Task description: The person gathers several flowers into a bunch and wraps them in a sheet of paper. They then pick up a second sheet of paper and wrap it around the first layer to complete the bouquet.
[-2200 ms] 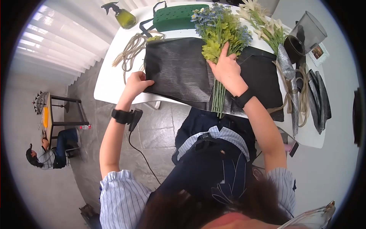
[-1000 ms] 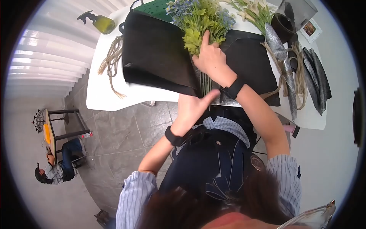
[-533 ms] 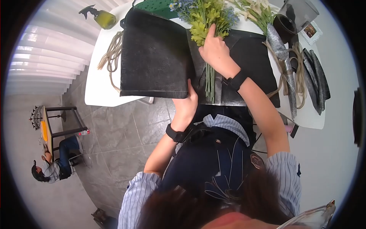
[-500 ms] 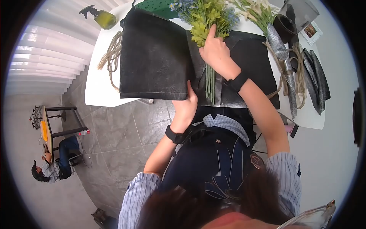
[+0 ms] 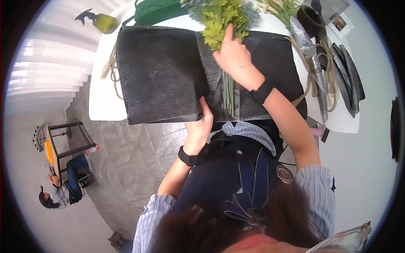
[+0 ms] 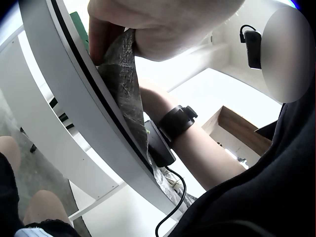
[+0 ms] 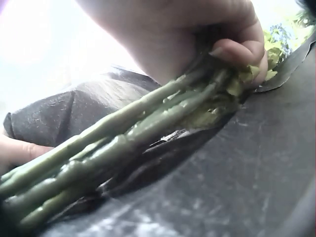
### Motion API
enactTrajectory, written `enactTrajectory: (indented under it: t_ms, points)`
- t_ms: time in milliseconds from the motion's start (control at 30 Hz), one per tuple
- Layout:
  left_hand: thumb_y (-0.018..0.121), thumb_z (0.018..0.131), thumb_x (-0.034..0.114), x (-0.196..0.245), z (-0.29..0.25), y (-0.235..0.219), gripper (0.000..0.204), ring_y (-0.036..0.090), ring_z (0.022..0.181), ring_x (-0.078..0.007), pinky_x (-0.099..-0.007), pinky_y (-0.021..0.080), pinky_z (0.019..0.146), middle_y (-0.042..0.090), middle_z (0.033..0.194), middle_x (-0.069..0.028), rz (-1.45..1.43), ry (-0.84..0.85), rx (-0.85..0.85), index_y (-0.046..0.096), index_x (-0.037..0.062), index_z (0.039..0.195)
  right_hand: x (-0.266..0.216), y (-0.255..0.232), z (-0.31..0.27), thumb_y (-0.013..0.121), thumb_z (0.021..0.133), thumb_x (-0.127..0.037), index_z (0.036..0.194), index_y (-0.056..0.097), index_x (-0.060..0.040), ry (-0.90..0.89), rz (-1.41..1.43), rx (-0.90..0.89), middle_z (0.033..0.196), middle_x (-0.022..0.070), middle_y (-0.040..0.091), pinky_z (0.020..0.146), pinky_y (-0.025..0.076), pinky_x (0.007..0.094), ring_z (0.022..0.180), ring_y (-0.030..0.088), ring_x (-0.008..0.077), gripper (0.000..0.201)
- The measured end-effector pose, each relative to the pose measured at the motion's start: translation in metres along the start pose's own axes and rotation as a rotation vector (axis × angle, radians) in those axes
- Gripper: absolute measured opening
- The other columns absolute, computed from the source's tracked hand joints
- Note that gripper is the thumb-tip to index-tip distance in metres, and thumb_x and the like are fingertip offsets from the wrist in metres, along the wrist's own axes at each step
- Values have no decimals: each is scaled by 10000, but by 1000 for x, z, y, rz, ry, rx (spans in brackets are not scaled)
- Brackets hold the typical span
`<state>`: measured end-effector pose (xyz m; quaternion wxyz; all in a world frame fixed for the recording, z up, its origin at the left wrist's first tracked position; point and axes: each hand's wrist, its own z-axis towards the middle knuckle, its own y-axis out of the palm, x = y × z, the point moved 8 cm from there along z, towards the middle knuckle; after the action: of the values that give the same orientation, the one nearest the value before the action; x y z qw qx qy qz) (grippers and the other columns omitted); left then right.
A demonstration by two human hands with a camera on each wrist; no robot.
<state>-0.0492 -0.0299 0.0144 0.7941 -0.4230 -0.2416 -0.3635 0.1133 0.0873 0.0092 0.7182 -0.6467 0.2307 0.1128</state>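
Black wrapping sheet [image 5: 160, 71] lies across the table's front, its left part folded over with the lower edge at the table's edge. My left hand [image 5: 199, 126] pinches that fold's lower right corner, thumb on top; in the left wrist view the left hand [image 6: 158, 29] grips the crinkled sheet [image 6: 123, 74]. A bouquet of blue flowers and yellow-green leaves [image 5: 217, 31] lies on the sheet, stems [image 5: 228, 95] toward the body. My right hand [image 5: 236, 59] holds it below the leaves, index finger extended; in the right wrist view the right hand [image 7: 197, 39] curls round the stems [image 7: 108, 133].
Green box [image 5: 158, 10] and spray bottle [image 5: 104, 23] stand at the back left, a cord bundle [image 5: 110, 67] on the left edge. To the right lie white flowers [image 5: 276, 8], a silver wrapped bundle [image 5: 303, 42], dark rolls [image 5: 346, 76] and a framed picture [image 5: 339, 24]. Someone sits far left.
My left hand has moved from the sheet's left side to near the stems, carrying the fold, which now lies flatter and lower. My right hand still holds the bouquet.
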Motion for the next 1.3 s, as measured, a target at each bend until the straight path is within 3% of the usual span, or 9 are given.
enactTrajectory:
  t_ms: [500, 700, 767, 833, 900, 933, 1033, 1167, 1300]
  points:
    - [531, 820, 5, 10, 3, 6, 185, 598, 883, -329, -365, 451, 767, 614, 969, -206, -80, 31, -65, 588, -67, 981, 7, 8, -3, 629, 741, -279, 1349, 94, 64, 63, 8, -24, 956, 317, 520, 677, 520, 417, 808, 602, 402, 879]
    - [521, 852, 52, 38, 0, 21, 212, 566, 912, -344, -381, 423, 813, 592, 987, -203, -290, 26, -252, 559, -59, 1029, 15, 17, 2, 639, 725, -208, 1361, 62, 26, 80, 12, -43, 970, 305, 511, 693, 507, 430, 835, 593, 419, 890]
    - [511, 847, 59, 50, 0, 33, 276, 549, 953, -367, -390, 406, 850, 564, 1027, -228, -403, 2, -357, 513, -39, 1105, 12, 8, -9, 583, 765, -177, 1333, 191, 81, -79, 24, -73, 999, 305, 504, 695, 516, 363, 805, 612, 366, 737]
    - [482, 742, -44, 39, -11, 54, 494, 429, 1143, -409, -394, 344, 956, 433, 1205, -294, -380, -102, -554, 437, 5, 1232, 14, 4, -19, 585, 765, -177, 1329, 197, 79, -184, 140, -99, 997, 302, 505, 695, 516, 362, 804, 612, 363, 731]
    - [445, 593, -101, 67, -4, 54, 758, 200, 1288, -442, -441, 208, 1047, 186, 1360, -326, -272, 255, -602, 351, 67, 1325, 17, 1, -28, 586, 765, -177, 1324, 202, 78, -231, 265, -134, 996, 298, 506, 695, 515, 361, 803, 612, 360, 724]
    - [429, 523, -102, 66, -9, 61, 861, 39, 1322, -447, -496, 105, 1060, 19, 1407, -309, -333, 201, -720, 337, 114, 1351, 19, -1, -31, 586, 765, -177, 1322, 205, 77, -232, 322, -154, 995, 297, 507, 695, 515, 361, 803, 612, 359, 721]
    - [466, 603, -89, 68, -11, 65, 768, 91, 1301, -479, -515, 153, 1044, 55, 1388, -336, -248, 262, -756, 372, 131, 1333, 24, -1, -32, 588, 766, -177, 1315, 214, 75, -202, 427, -183, 992, 292, 508, 695, 514, 359, 802, 612, 355, 711]
    - [511, 789, 54, 71, 7, 45, 483, 303, 1252, -376, -422, 260, 1024, 238, 1370, -253, -304, 327, -676, 429, 37, 1264, 25, -4, -27, 590, 766, -178, 1306, 225, 73, -175, 505, -178, 989, 286, 511, 695, 512, 358, 800, 611, 350, 698]
    - [538, 838, 220, 15, 63, 48, 430, 422, 1180, -317, -372, 370, 940, 400, 1291, -213, -449, -86, -429, 465, -5, 1198, 22, -5, -23, 592, 767, -178, 1297, 236, 70, -170, 559, -174, 985, 279, 513, 695, 511, 356, 799, 611, 344, 685]
